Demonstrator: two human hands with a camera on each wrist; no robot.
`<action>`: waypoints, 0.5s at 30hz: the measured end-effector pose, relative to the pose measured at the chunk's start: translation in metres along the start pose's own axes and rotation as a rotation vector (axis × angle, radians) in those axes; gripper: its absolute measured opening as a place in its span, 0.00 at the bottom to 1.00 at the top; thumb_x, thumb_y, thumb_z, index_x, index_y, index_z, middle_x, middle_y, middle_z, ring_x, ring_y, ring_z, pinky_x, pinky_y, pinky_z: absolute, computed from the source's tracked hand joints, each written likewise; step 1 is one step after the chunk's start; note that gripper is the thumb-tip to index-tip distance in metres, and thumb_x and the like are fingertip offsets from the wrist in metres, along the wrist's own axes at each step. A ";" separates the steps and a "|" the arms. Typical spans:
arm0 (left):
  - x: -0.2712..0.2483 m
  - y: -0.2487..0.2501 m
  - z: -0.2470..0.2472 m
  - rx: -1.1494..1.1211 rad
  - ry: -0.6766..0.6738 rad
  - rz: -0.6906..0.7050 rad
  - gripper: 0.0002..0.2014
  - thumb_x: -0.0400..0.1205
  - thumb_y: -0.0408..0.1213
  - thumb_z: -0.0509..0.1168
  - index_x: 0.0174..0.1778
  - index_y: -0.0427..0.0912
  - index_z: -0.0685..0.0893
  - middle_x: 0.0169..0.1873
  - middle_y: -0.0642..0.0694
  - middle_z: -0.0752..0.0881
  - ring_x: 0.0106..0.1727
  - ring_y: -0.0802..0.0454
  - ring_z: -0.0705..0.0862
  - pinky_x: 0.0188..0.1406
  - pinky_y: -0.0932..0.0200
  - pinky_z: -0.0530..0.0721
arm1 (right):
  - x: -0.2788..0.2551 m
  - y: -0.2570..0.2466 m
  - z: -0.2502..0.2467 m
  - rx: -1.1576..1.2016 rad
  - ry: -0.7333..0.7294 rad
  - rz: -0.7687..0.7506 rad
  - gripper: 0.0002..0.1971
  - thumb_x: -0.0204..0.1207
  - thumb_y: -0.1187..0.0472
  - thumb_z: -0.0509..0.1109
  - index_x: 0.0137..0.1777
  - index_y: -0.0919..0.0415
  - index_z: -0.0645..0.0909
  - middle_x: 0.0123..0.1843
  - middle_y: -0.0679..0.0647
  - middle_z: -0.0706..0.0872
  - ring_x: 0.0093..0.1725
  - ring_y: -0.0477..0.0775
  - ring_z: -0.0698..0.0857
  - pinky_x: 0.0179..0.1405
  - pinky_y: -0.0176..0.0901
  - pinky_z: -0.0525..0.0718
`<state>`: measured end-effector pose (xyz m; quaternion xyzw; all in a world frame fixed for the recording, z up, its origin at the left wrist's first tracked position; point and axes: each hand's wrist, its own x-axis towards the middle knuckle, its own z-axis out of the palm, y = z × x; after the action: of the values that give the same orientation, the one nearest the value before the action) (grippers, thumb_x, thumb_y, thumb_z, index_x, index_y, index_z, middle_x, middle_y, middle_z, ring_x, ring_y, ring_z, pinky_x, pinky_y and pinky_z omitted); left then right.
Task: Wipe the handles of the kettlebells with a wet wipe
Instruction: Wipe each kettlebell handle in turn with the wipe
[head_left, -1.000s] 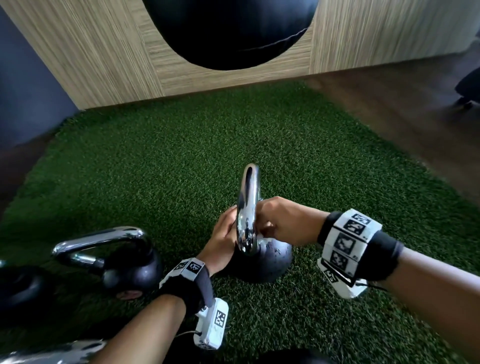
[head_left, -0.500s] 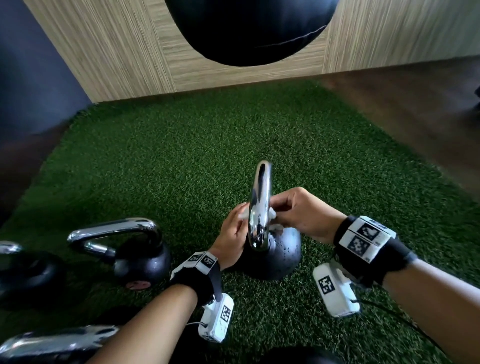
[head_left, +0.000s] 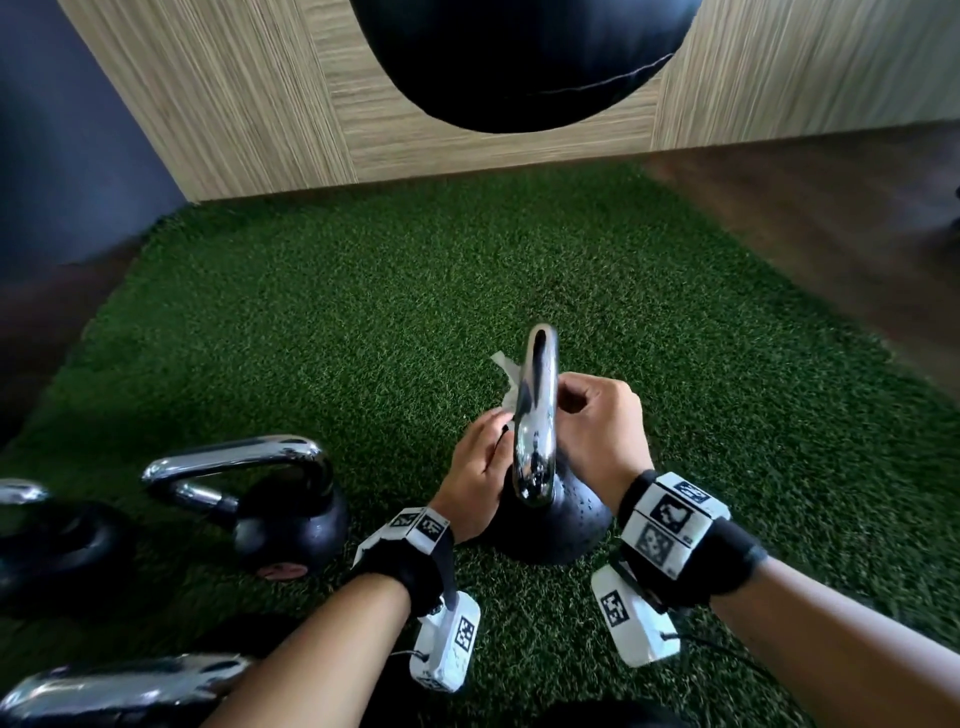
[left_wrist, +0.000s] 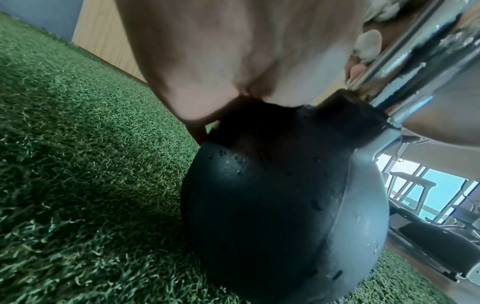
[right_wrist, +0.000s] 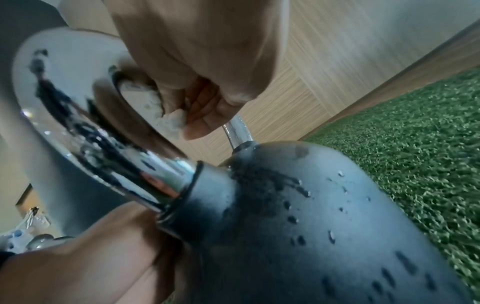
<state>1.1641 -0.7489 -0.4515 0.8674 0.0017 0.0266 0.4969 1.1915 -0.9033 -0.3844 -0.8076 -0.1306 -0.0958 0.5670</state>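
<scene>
Head view: crumpled white wet wipe (head_left: 511, 382) against smooth chrome handle (head_left: 537, 415).

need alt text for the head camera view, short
Two hands work a white wet wipe around the upright chrome handle of a black kettlebell on green turf: left hand beside it, right hand pinching the wipe. More kettlebells stand to the left.
</scene>
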 end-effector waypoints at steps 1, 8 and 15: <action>-0.001 0.000 -0.001 0.028 -0.001 0.013 0.21 0.93 0.31 0.55 0.83 0.36 0.71 0.82 0.40 0.69 0.81 0.56 0.65 0.80 0.78 0.53 | -0.001 0.002 -0.002 -0.035 0.010 -0.029 0.21 0.75 0.66 0.79 0.26 0.45 0.78 0.22 0.29 0.82 0.20 0.32 0.78 0.17 0.21 0.69; 0.000 -0.001 -0.004 0.086 -0.050 0.007 0.22 0.94 0.37 0.50 0.86 0.43 0.66 0.86 0.43 0.64 0.88 0.49 0.59 0.90 0.55 0.51 | 0.017 -0.001 -0.004 -0.210 0.137 -0.072 0.13 0.71 0.69 0.77 0.33 0.49 0.85 0.27 0.34 0.80 0.22 0.33 0.79 0.26 0.20 0.76; 0.003 -0.008 -0.001 0.064 -0.064 0.013 0.23 0.93 0.42 0.52 0.87 0.45 0.66 0.85 0.43 0.67 0.87 0.48 0.63 0.89 0.44 0.58 | 0.035 0.002 -0.006 -0.340 0.169 -0.184 0.07 0.72 0.71 0.73 0.34 0.63 0.86 0.31 0.47 0.83 0.29 0.46 0.80 0.32 0.38 0.82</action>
<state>1.1673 -0.7438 -0.4578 0.8832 -0.0190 0.0022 0.4686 1.2256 -0.9062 -0.3733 -0.8654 -0.1377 -0.2353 0.4205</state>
